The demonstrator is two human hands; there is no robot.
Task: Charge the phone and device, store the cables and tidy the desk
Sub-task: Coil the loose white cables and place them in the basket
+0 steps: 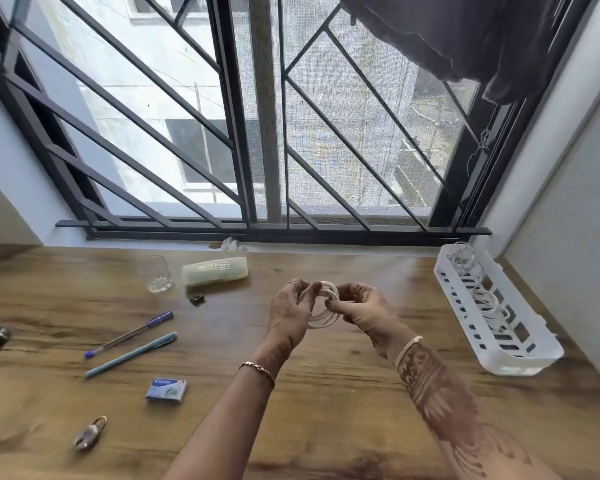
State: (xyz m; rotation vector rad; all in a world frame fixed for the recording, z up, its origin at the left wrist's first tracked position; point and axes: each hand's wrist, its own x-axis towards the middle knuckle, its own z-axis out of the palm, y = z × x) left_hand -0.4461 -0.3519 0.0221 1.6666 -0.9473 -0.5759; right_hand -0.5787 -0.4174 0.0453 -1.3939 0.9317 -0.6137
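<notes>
Above the grained wooden desk (326,393), left hand (291,315) and right hand (361,311) close together, both pinching one white cable (321,318) wound in round loops. At right, slotted white plastic basket (520,355), long and narrow, holding two more coiled white cables (466,263).

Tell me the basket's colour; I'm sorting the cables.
White basket, clearest in the head view.

White cable (321,306) coiled above desk; two coils (478,285) in basket (534,362)
</notes>
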